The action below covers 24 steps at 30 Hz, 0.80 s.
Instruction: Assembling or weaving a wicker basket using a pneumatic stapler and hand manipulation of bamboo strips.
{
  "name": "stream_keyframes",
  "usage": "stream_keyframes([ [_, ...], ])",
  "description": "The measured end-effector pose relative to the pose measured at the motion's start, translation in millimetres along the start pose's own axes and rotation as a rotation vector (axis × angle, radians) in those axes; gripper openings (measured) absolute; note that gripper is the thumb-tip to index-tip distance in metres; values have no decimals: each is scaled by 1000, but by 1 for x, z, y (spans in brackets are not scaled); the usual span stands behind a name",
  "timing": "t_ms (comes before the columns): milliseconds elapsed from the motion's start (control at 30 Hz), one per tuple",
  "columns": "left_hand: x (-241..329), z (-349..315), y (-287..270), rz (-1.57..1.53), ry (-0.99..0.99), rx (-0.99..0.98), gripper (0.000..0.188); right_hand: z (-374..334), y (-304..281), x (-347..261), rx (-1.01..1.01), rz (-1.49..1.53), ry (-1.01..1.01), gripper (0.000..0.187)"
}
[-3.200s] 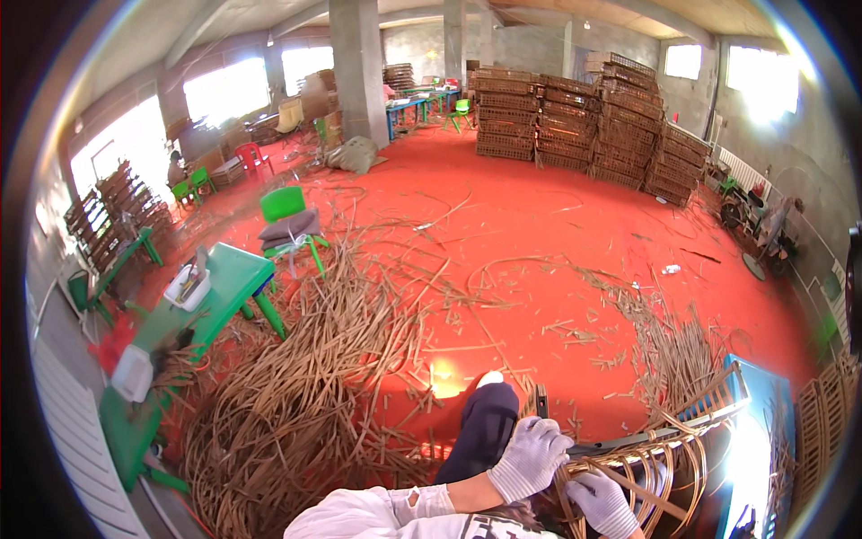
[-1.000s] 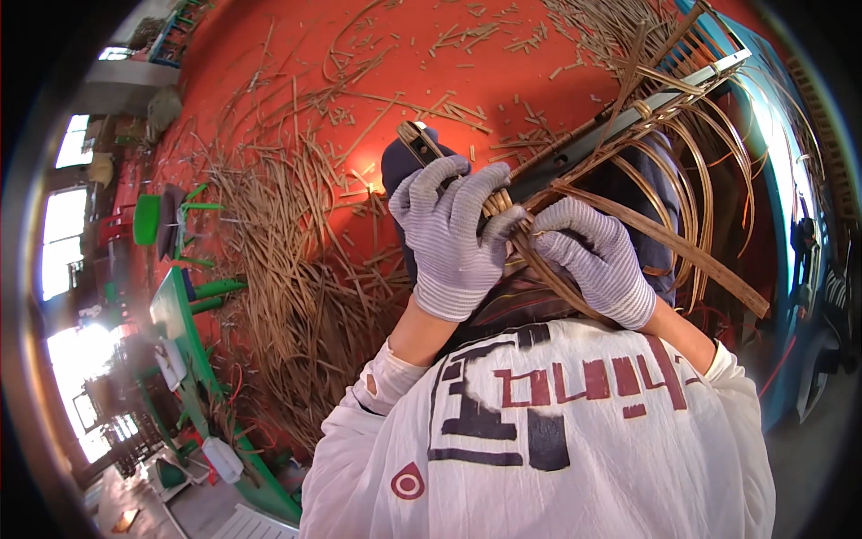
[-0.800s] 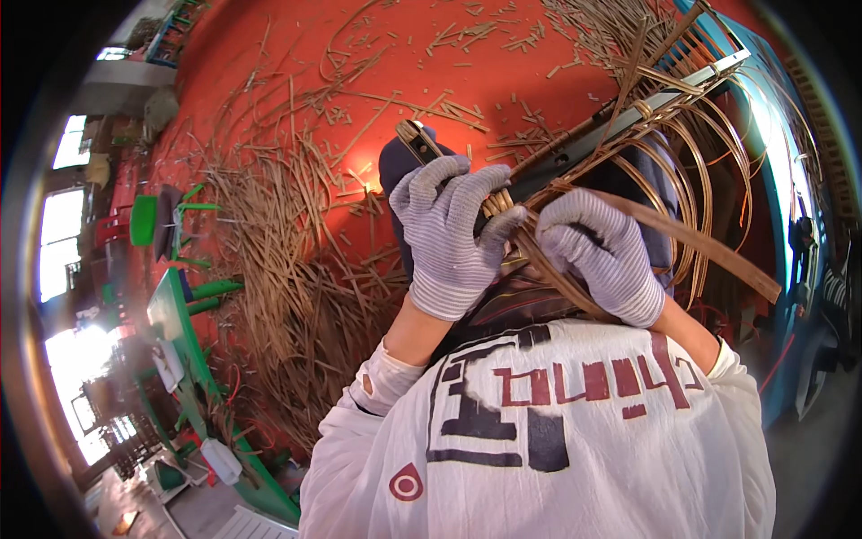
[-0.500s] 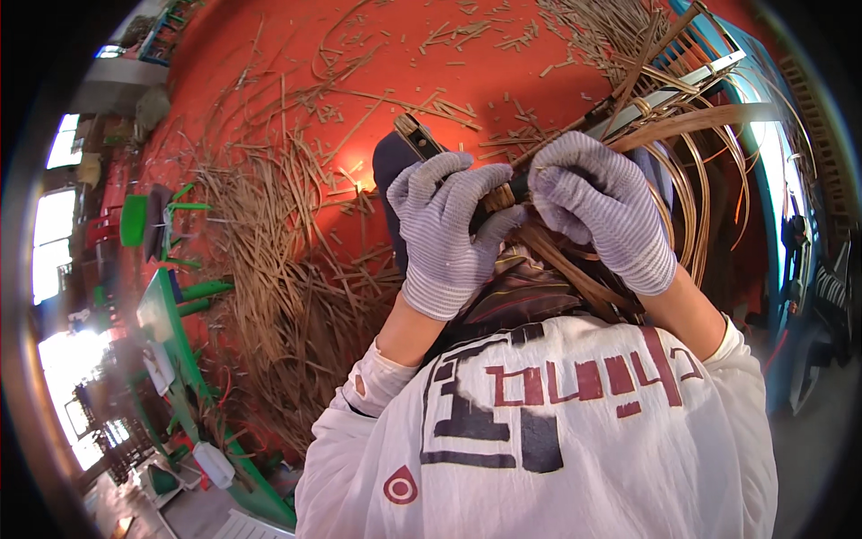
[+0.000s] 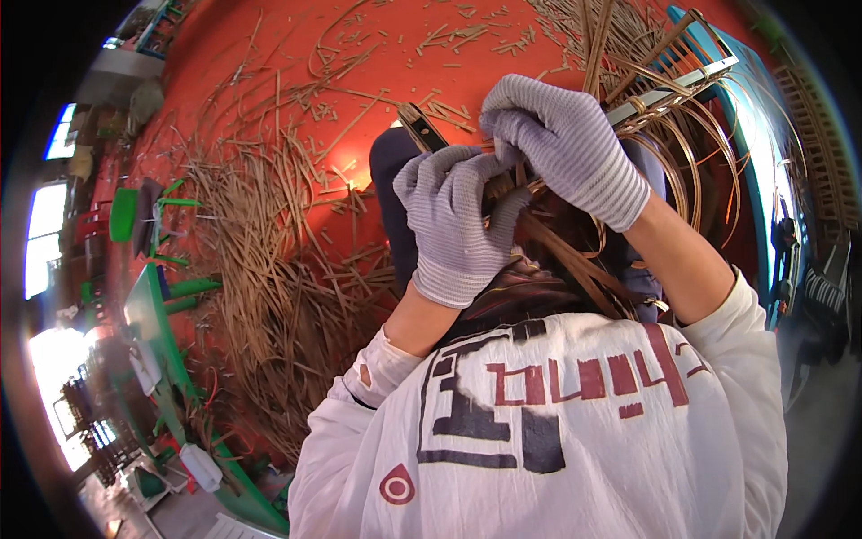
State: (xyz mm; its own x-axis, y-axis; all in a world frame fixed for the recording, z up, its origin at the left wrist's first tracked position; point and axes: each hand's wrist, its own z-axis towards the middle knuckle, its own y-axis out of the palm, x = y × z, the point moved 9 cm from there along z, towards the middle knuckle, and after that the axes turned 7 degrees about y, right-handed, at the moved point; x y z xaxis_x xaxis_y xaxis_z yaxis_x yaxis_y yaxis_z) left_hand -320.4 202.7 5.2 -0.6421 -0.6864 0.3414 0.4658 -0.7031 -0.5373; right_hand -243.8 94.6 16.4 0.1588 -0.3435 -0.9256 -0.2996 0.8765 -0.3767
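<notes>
Both hands wear pale grey striped knit gloves and work close together above my lap. My left hand (image 5: 453, 220) is closed around a dark metal frame bar (image 5: 422, 128), whose far end, wrapped in brown strip, sticks out beyond the fingers. Just right of it, my right hand (image 5: 561, 148) pinches at the bar with fingertips pressed together. A flat brown strip (image 5: 594, 45) rises from behind that hand and seems to be in its grip, though the glove hides most of it. Below the hands, more brown strips (image 5: 584, 269) trail across my lap.
A light metal bar (image 5: 664, 92) wound with strips, with several looped strips (image 5: 691, 184) hanging from it, extends right toward a blue-edged surface (image 5: 763, 171). Heaps of loose strips (image 5: 269, 296) and short offcuts cover the red floor (image 5: 296, 54). A green panel (image 5: 171, 346) stands left.
My right hand has moved up and left, over the bar. The flat strip that stretched to the right has swung upward. My left hand keeps its hold, barely shifted.
</notes>
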Motion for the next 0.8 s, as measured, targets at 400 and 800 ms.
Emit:
stream_keyframes([
  [400, 6, -4, -4, -56, 46, 29, 22, 40, 20, 21, -123, -421, -37, 12],
  [800, -12, 2, -33, -7, -3, 70, 15, 58, 48, 52, -474, -773, 58, 26],
])
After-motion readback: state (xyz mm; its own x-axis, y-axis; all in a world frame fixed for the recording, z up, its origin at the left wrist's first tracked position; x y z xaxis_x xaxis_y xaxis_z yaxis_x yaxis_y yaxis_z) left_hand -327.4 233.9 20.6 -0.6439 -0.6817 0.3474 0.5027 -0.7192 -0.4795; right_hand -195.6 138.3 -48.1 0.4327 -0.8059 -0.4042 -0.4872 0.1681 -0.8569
